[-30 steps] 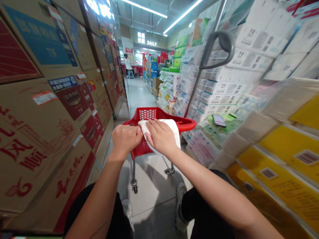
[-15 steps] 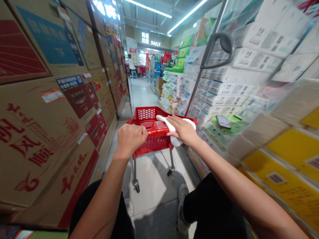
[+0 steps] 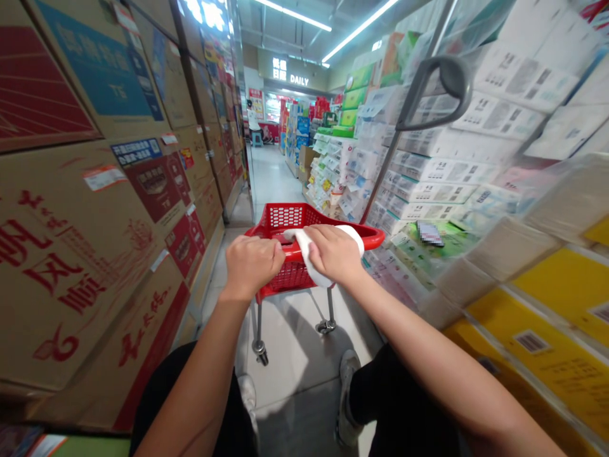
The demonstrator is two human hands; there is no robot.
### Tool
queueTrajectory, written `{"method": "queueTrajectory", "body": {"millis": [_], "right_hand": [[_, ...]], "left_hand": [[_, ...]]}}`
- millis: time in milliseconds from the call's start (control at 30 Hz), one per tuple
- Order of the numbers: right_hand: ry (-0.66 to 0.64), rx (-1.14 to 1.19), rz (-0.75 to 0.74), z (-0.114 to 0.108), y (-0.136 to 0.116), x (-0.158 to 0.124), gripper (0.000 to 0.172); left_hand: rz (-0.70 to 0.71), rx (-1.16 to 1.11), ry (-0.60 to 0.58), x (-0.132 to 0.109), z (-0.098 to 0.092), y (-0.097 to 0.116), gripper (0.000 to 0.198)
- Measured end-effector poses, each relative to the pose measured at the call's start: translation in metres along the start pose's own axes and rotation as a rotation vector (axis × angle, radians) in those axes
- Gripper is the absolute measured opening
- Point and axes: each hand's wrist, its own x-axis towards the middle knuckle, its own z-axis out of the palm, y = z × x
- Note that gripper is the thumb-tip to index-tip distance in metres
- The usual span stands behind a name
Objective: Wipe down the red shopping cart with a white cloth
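A small red shopping cart point(image 3: 290, 279) on caster wheels stands in front of me. My left hand point(image 3: 252, 263) is wrapped round the left part of its handle point(image 3: 291, 253). In my right hand point(image 3: 335, 254) is a white cloth point(image 3: 314, 271), pressed over the middle and right of the same handle. Part of the cloth hangs below the handle and part sticks out beyond my fingers. A grey pull handle on a long pole point(image 3: 435, 95) rises behind the cart's right side.
Stacked cardboard boxes point(image 3: 76, 254) line the left side. White packaged goods point(image 3: 428, 171) and yellow packs point(image 3: 537, 330) are piled on the right. An aisle floor point(image 3: 273, 174) runs ahead toward a person point(image 3: 252, 120) near a blue stool point(image 3: 257, 138).
My right hand has slid the cloth left along the handle, nearer my left hand, and its fingers have curled over. The cart's right front corner shows farther right. My left hand keeps its grip.
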Motion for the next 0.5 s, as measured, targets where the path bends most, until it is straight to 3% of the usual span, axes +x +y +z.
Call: {"method": "queueTrajectory", "body": {"millis": [133, 200, 333, 433, 500], "right_hand": [[0.049, -0.064, 0.142, -0.003, 0.039, -0.021, 0.043], [0.084, -0.068, 0.190, -0.001, 0.042, -0.026, 0.044], [0.124, -0.021, 0.090, 0.012, 0.007, -0.013, 0.043], [0.058, -0.008, 0.002, 0.020, -0.022, 0.003, 0.037], [0.015, -0.018, -0.026, 0.020, -0.027, 0.009, 0.035]], "left_hand": [[-0.035, 0.007, 0.034, 0.000, 0.001, 0.009, 0.037], [-0.068, 0.017, 0.070, 0.001, 0.002, 0.016, 0.035], [-0.086, 0.008, 0.103, 0.002, 0.007, 0.029, 0.034], [-0.085, 0.005, 0.101, 0.003, 0.009, 0.029, 0.035], [-0.075, 0.031, 0.096, 0.004, 0.008, 0.025, 0.035]]}}
